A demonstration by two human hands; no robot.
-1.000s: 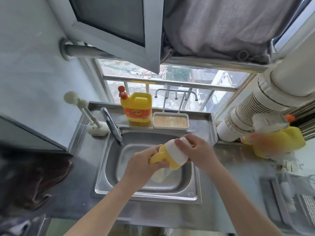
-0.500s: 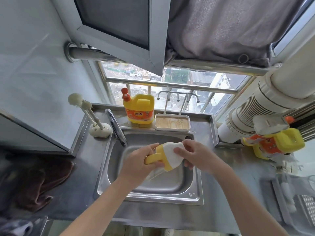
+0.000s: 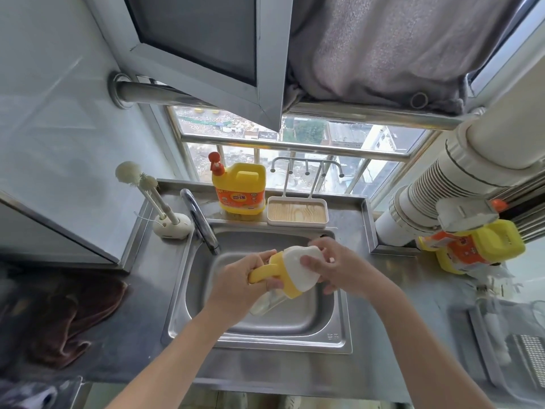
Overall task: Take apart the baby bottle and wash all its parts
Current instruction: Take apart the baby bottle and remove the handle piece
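Yellow-collared baby bottle (image 3: 287,283), assembled, tilted above the sink (image 3: 339,339): left hand (image 3: 239,280) fingers curled round its handle (image 3: 259,274), right hand (image 3: 339,267) fingers gripping the white cap (image 3: 296,268); dismantling barely begun, next move probably pulls cap free.

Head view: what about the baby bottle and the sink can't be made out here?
1. Head view: what lies under the white cap, which the right hand grips.
2. Head view: whether the baby bottle holds liquid; the left hand covers much of its clear body.
3. Head view: the drain of the sink, behind bottle and hands.
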